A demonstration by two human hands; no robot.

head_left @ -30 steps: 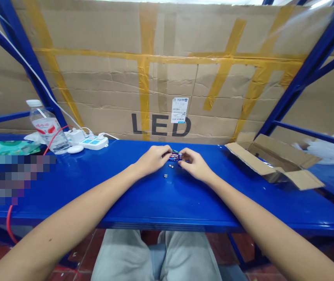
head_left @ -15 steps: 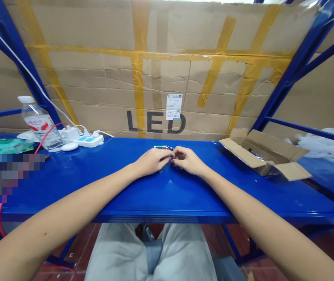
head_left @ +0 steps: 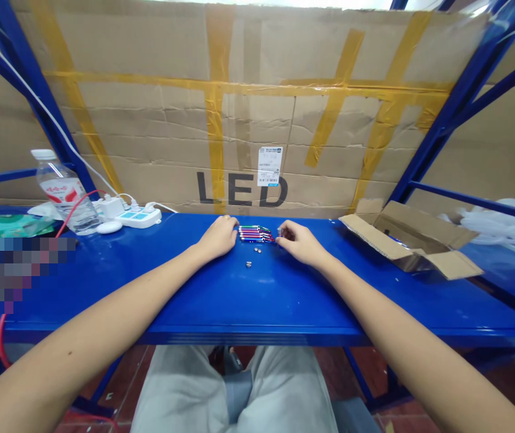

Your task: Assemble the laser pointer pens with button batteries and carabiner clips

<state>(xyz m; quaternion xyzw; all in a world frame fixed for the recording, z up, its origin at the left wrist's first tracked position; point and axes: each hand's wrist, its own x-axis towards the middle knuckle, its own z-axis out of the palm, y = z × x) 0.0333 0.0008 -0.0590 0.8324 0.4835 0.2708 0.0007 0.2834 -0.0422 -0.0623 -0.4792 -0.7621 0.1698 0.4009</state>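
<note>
A row of several slim, shiny metallic pen-like sticks (head_left: 255, 234) in green, purple, red and blue lies side by side on the blue table (head_left: 257, 307). My left hand (head_left: 219, 237) rests palm down at the row's left end, fingers stretched loosely on the tabletop and holding nothing visible. At the right end is my right hand (head_left: 297, 240), thumb and fingers curled together around something small and shiny, too small to name. In front of the row lie small round silvery pieces (head_left: 258, 250), with more silvery pieces (head_left: 249, 264) a little nearer to me.
An open cardboard box (head_left: 408, 237) stands on the right. To the left are a water bottle (head_left: 65, 192), a white power strip (head_left: 137, 216), a white oval object (head_left: 109, 227) and a green packet (head_left: 9, 225). A large carton (head_left: 167, 138) closes off the back.
My hands, which were together over the sticks, have moved apart, left hand to the left and right hand slightly to the right. The row and silvery pieces now show.
</note>
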